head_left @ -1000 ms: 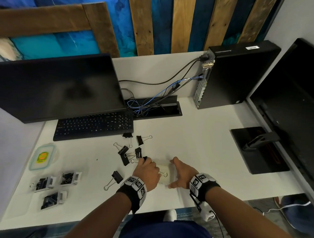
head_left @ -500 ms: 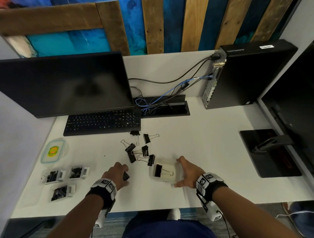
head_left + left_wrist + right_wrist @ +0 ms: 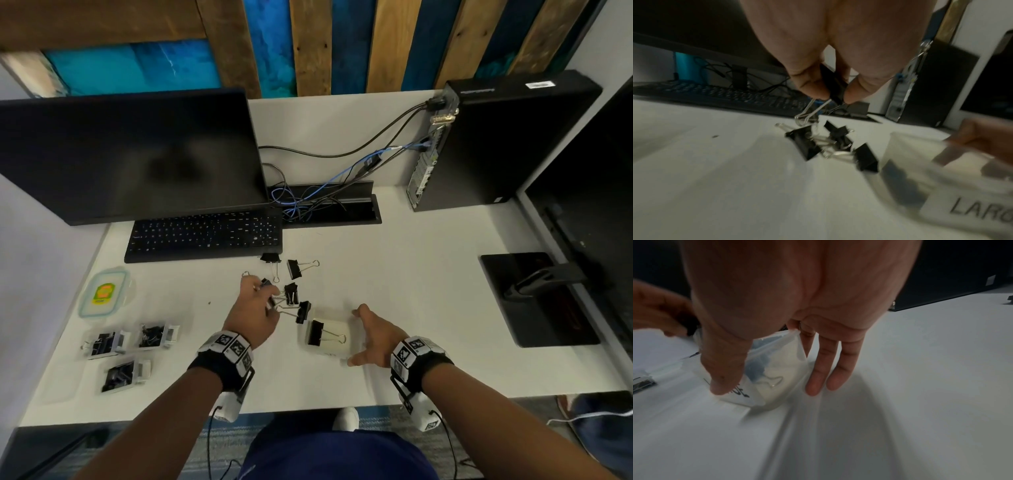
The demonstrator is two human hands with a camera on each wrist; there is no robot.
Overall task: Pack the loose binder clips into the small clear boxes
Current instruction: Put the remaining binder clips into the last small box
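Left hand (image 3: 251,315) is over the clip pile, fingers (image 3: 813,87) pinched tight on a black binder clip (image 3: 833,84), its wire handles dangling just above the loose clips (image 3: 291,294) on the white table (image 3: 411,291). At three o'clock from that pile sits the clear box (image 3: 330,337), one clip (image 3: 317,333) already lying inside. Right hand (image 3: 376,337) braces the box from its three o'clock side: thumb on the labelled front wall, fingers (image 3: 826,369) fairly straight, down beside the far wall, tips on the table. Over at nine o'clock, near the table's left edge, three filled boxes (image 3: 126,356) lie clustered.
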